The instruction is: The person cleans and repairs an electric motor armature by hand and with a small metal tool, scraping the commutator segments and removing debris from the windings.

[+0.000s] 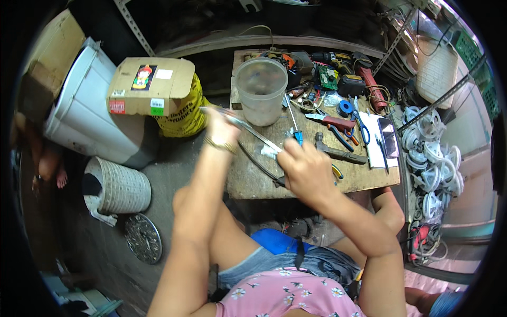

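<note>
A long, thin silver metal strip slants above the near left part of the wooden table. My right hand is closed around its lower end. Farther left, my left hand, blurred by motion, grips the strip near its other end, and a short tip pokes out past the fingers. Below the strip a dark curved cable runs toward my right hand; whether that hand holds it too, I cannot tell. Just beyond my right hand lie a blue-handled screwdriver and a hammer.
A cloudy plastic bucket stands at the table's back left. Knife, scissors, blue tape roll, phone and cordless drill crowd the right side. On the floor at left are a white basket and a round metal tray.
</note>
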Demonstrator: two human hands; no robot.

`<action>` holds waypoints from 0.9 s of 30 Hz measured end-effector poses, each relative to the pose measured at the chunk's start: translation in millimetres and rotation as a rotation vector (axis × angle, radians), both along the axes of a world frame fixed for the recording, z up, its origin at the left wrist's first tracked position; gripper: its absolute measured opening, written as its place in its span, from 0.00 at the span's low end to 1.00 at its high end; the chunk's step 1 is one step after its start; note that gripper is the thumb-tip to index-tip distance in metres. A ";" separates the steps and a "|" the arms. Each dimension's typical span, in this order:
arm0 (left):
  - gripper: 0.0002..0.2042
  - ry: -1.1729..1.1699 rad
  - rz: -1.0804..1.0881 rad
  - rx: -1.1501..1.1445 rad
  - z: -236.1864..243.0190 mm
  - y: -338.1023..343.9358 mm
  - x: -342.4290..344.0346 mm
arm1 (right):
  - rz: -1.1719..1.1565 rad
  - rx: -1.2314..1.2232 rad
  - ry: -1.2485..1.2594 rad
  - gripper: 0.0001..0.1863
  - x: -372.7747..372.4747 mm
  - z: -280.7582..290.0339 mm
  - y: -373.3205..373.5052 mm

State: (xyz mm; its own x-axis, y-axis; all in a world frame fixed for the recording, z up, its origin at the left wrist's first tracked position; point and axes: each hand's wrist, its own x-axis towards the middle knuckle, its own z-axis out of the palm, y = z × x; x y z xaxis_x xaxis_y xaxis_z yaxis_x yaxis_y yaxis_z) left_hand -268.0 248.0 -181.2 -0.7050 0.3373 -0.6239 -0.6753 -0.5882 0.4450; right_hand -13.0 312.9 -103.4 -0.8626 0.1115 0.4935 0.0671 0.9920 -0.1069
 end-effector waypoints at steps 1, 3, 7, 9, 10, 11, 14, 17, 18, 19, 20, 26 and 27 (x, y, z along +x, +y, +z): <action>0.20 0.018 0.137 0.026 -1.3 -27.0 -36.4 | 0.019 0.005 -0.016 0.02 15.1 3.3 -10.3; 0.19 0.321 0.122 -0.004 29.7 -36.5 -31.7 | -0.052 -0.081 -0.037 0.03 42.2 -7.8 -1.5; 0.16 0.202 -0.145 0.215 51.7 -12.5 23.6 | -0.093 -0.057 0.048 0.07 41.6 -6.5 22.0; 0.15 0.114 -0.303 0.302 43.4 -4.5 46.4 | -0.041 -0.001 0.126 0.08 23.5 -3.3 24.5; 0.15 0.117 -0.340 0.323 40.3 -2.1 58.1 | -0.047 0.023 0.081 0.09 18.6 0.0 25.7; 0.15 0.130 -0.379 0.347 44.1 0.1 68.1 | -0.047 0.069 0.103 0.10 12.2 1.1 29.0; 0.16 0.282 -0.403 0.402 57.4 -0.3 85.0 | -0.061 0.159 0.112 0.13 0.9 2.0 33.0; 0.21 0.400 -0.426 0.522 62.0 -3.9 88.3 | -0.038 0.103 0.133 0.13 0.3 5.8 33.2; 0.23 0.457 -0.435 0.551 68.1 -5.8 91.5 | -0.040 0.042 0.138 0.13 2.0 8.0 32.8; 0.25 0.515 -0.443 0.579 75.3 -7.3 94.6 | -0.041 -0.020 0.142 0.14 5.6 10.7 31.3; 0.30 0.577 -0.445 0.543 80.1 -7.8 96.5 | -0.040 -0.082 0.148 0.14 8.4 13.8 29.3; 0.31 0.854 -0.369 0.404 85.5 -7.9 105.3 | -0.032 -0.097 0.147 0.14 9.6 32.0 22.2; 0.31 0.898 -0.363 0.382 84.4 -8.0 105.1 | -0.023 -0.066 0.145 0.14 9.1 34.5 22.8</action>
State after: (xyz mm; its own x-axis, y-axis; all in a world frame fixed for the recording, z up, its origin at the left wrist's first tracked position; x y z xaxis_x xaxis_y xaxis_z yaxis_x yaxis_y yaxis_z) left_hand -162.9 240.0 -96.8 -0.6738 0.6865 0.2735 -0.3522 -0.6237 0.6978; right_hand -3.9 335.7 -68.9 -0.7798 0.1665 0.6034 0.0684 0.9809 -0.1823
